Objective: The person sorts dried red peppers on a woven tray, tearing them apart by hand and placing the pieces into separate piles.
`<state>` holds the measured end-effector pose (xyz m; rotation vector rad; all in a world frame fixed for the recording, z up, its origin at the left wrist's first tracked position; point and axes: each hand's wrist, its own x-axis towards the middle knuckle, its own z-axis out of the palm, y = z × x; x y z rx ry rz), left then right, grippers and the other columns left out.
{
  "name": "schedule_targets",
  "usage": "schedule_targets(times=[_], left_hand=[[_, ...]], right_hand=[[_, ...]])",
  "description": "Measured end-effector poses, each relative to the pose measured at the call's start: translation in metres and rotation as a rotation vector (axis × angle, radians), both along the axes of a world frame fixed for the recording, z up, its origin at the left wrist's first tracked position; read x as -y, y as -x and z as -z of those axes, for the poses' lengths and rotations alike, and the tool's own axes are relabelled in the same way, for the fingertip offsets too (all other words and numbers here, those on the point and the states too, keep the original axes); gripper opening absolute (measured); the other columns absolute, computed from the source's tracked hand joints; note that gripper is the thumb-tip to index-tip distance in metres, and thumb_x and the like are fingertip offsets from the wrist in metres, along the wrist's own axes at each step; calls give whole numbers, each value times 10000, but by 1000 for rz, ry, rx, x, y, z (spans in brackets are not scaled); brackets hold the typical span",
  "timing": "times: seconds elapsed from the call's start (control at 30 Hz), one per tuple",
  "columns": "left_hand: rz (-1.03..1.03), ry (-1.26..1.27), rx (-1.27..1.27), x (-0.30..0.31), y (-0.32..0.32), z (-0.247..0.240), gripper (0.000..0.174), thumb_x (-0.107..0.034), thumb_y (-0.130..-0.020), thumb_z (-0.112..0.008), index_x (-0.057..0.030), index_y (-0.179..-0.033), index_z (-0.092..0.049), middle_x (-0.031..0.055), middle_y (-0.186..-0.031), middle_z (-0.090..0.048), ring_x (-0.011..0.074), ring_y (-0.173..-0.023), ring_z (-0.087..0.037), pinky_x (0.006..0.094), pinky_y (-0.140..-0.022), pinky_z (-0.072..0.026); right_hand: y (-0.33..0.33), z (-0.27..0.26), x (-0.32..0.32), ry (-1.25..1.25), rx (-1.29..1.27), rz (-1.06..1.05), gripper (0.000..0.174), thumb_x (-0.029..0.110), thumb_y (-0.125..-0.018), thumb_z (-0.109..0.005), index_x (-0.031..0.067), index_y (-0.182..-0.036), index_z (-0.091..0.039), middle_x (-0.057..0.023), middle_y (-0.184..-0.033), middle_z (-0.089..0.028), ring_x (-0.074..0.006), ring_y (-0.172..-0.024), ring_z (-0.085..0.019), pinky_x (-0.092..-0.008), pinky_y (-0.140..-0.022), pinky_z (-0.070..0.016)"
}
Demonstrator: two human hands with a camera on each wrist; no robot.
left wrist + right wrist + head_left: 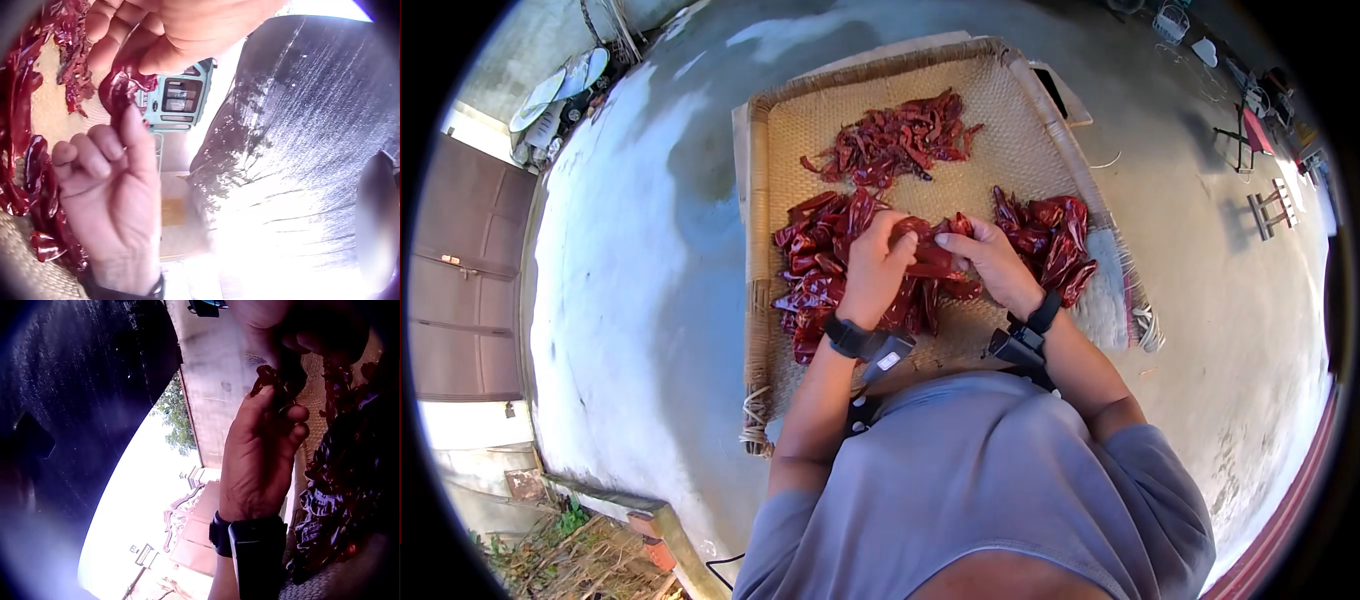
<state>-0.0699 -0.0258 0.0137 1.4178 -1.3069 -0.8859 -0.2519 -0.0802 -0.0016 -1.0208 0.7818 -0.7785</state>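
Both hands meet over a woven tray (pixel 758 240). The left hand (pixel 876 268) curls its fingers round a glossy dark red dried chili (pixel 932 260); the right hand (pixel 998 266) pinches the chili's other end. In the left wrist view, the right hand's (pixel 112 181) thumb and fingertips touch the chili (pixel 119 90), under the left hand (pixel 194 31). The right wrist view shows the left hand (pixel 257 456) at a red piece (pixel 266 376), partly in shadow. Large glossy chilies (pixel 815 265) lie left of and beneath the hands.
More large chilies (pixel 1060 240) lie at the tray's right side, and smaller shrivelled ones (pixel 900 138) near its far end. A dark flat object (pixel 1050 92) sits outside the far right rim. A small stool (pixel 1273 208) stands on the concrete floor at right.
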Motion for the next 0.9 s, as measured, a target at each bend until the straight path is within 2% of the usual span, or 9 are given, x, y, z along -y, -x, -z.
schedule_targets(times=[0.1, 0.2, 0.27, 0.33, 0.43, 0.53, 0.63, 0.77, 0.9], left_hand=[[-49, -109, -34, -20, -21, -15, 224, -68, -954, -604, -5, -1163, -559, 20, -880, -640, 90, -681, -592, 234, -619, -464], [-52, -213, 247, -39, -44, -18, 262, -66, -919, -639, -10, -1167, -574, 40, -859, -643, 118, -689, -592, 265, -616, -464], [-57, -144, 470, -50, -57, 0, 283, -60, -892, -665, -20, -1162, -593, 65, -866, -642, 150, -714, -603, 289, -629, -471], [-153, 22, 649, -54, -58, 7, 292, -49, -859, -694, -35, -1144, -630, 103, -907, -640, 203, -752, -607, 324, -677, -495], [-188, -39, 563, -55, -55, -7, 301, -95, -850, -698, -55, -1136, -613, 131, -912, -619, 309, -843, -631, 409, -752, -511], [-152, -20, 451, -43, -46, -20, 258, -35, -883, -661, -44, -1140, -630, 91, -925, -639, 184, -757, -608, 315, -705, -509], [-35, -4, 285, -30, -29, -22, 250, -29, -914, -638, -36, -1164, -633, 57, -937, -664, 96, -742, -593, 261, -685, -504], [221, -78, 10, -10, -3, -7, 237, -38, -934, -627, -28, -1171, -631, 38, -982, -659, 92, -857, -612, 239, -769, -501], [297, -175, -117, 10, 3, 36, 214, -52, -946, -620, -24, -1158, -630, 42, -1015, -651, 104, -900, -615, 248, -806, -501]], right_hand=[[4, -3, -6, -8, -97, -60, 87, 121, -924, -680, 83, -1000, -662, 50, -783, -603, -38, -656, -485, -202, -606, -385], [4, 3, -9, 178, -246, -138, 184, 110, -919, -675, 36, -1084, -636, 7, -886, -629, -77, -767, -555, -233, -700, -448], [-1, 20, -15, 492, -353, -157, 265, 100, -916, -670, -3, -1152, -607, -34, -989, -652, -114, -872, -606, -269, -789, -491], [-10, 33, -20, 492, -315, -191, 330, 135, -897, -675, -3, -1186, -591, -100, -1027, -672, -194, -939, -645, -314, -858, -506], [-23, 29, -30, 656, -449, -296, 408, 102, -883, -672, 21, -1268, -564, -127, -1222, -644, -257, -1056, -628, -374, -943, -490], [-27, 4, -34, 975, -545, -343, 417, 138, -830, -691, 49, -1229, -606, -154, -1182, -631, -360, -1117, -572, -435, -996, -452], [-18, 3, -17, 1024, -674, -178, 353, 142, -825, -694, 69, -1166, -640, -132, -1137, -643, -342, -1114, -576, -420, -989, -452], [21, 12, 25, 1221, -1213, 210, 228, 165, -787, -653, 114, -1009, -646, -92, -954, -629, -311, -933, -581, -454, -784, -443], [53, 36, 67, 995, -1512, 242, 281, 204, -802, -673, 96, -1061, -654, -125, -993, -701, -312, -1011, -608, -453, -862, -422]])
